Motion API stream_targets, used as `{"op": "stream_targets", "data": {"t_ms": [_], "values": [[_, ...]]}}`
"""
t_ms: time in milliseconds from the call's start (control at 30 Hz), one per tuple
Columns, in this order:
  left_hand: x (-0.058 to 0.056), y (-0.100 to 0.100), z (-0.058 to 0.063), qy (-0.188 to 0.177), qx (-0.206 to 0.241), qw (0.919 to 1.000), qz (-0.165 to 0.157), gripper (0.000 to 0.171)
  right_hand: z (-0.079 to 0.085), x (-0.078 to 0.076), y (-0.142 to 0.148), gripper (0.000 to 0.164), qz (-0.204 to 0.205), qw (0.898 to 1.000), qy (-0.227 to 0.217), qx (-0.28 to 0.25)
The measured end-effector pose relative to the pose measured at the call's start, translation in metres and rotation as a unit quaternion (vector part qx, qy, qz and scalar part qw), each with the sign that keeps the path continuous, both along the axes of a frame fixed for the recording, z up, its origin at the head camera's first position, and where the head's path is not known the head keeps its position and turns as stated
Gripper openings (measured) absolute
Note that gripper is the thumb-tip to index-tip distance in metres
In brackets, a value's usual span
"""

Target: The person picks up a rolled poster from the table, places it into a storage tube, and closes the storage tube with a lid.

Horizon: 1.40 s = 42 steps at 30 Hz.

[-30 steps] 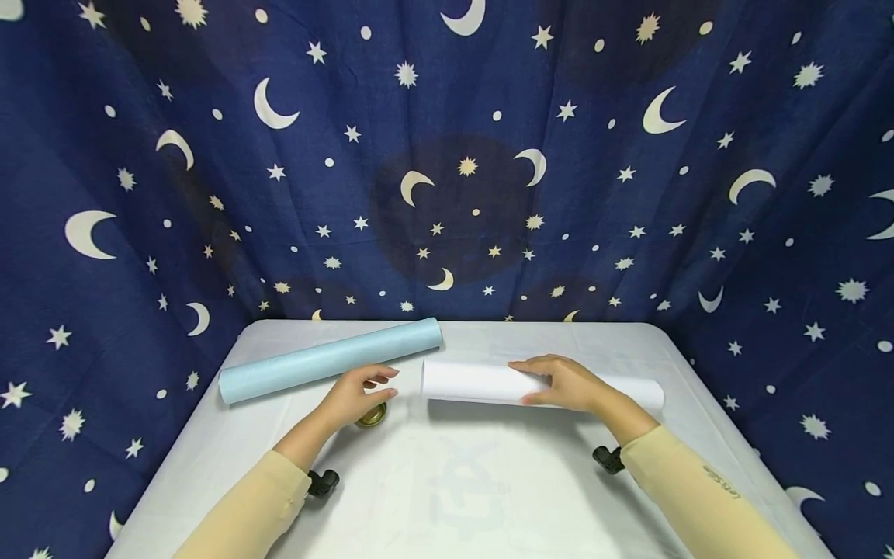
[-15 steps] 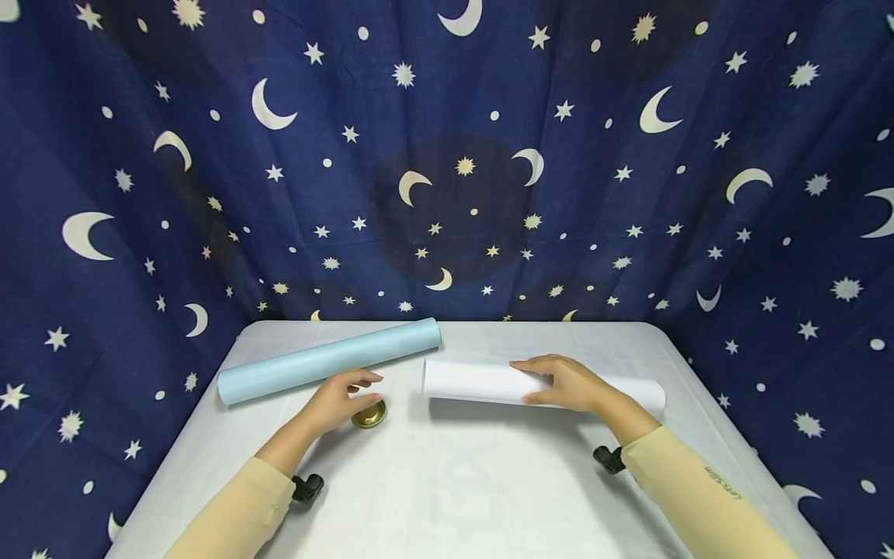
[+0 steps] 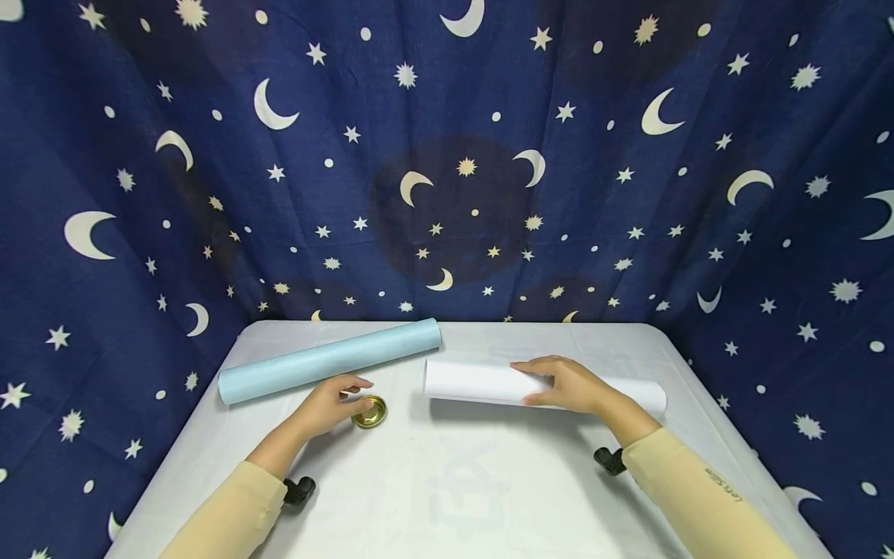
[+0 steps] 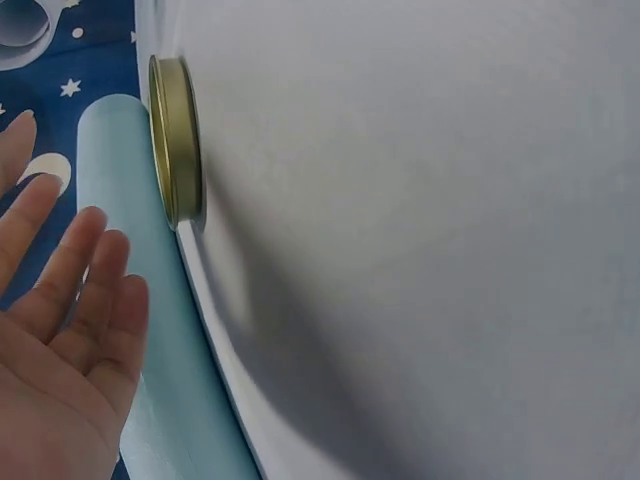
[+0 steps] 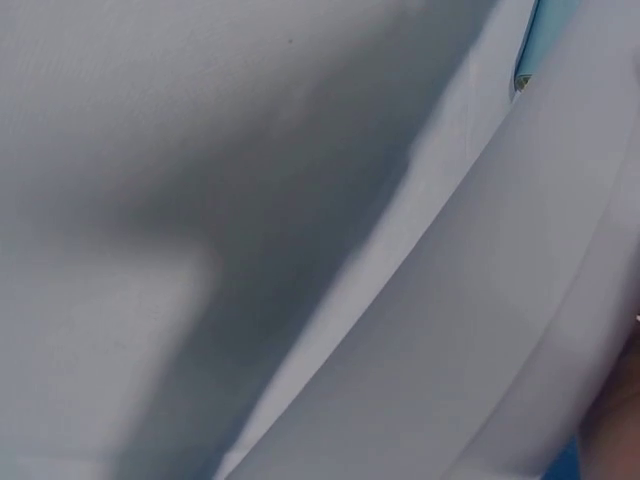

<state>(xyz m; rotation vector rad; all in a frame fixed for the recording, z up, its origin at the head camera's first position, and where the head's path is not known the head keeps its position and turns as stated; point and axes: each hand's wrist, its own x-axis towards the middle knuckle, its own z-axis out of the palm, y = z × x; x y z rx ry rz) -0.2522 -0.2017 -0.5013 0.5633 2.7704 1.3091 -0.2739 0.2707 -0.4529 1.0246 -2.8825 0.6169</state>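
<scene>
My right hand (image 3: 569, 384) holds a white paper roll (image 3: 475, 380) from above, thumb on the near side and fingers over the far side. The roll lies sideways above the table, its shadow below it; in the right wrist view this white roll (image 5: 470, 260) fills much of the right side. My left hand (image 3: 324, 407) is loosely spread and holds nothing, its thumb beside a low, round gold-coloured piece with a rim (image 3: 370, 413). In the left wrist view, the spread fingers (image 4: 70, 260) are apart from this gold piece (image 4: 178, 145).
A light blue roll (image 3: 328, 361) lies slantwise at the table's back left, just behind my left hand. The white-covered table (image 3: 447, 466) ends at a dark blue curtain (image 3: 447, 194) with moons and stars. Black wrist cameras (image 3: 299, 491) sit below both wrists.
My left hand has moved left and slightly toward me, away from the white roll's left end, uncovering more of the gold piece. The right hand and white roll stay almost still.
</scene>
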Motion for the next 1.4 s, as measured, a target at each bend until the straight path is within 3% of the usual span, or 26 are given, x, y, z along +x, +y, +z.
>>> {"op": "stream_targets", "data": {"t_ms": [200, 600, 900, 1167, 1400], "values": [[0.0, -0.005, -0.001, -0.03, -0.011, 0.9993, 0.019, 0.042, 0.0, 0.001, 0.001, 0.074, -0.002, 1.0, -0.002, 0.002], [-0.003, -0.011, -0.003, -0.039, -0.03, 0.9986, 0.019, 0.049, -0.002, 0.0, 0.002, 0.074, -0.007, 1.0, -0.005, 0.002], [-0.004, -0.01, -0.004, -0.079, -0.056, 0.9947, 0.034, 0.055, -0.001, 0.001, 0.001, 0.072, -0.006, 1.0, -0.009, -0.002], [-0.003, -0.001, -0.004, -0.081, -0.113, 0.9901, 0.022, 0.066, -0.002, 0.001, 0.0, 0.072, -0.004, 1.0, -0.009, -0.002], [-0.003, 0.006, -0.004, -0.078, -0.164, 0.983, 0.029, 0.075, -0.002, 0.0, 0.0, 0.073, -0.005, 1.0, -0.011, 0.003]]}}
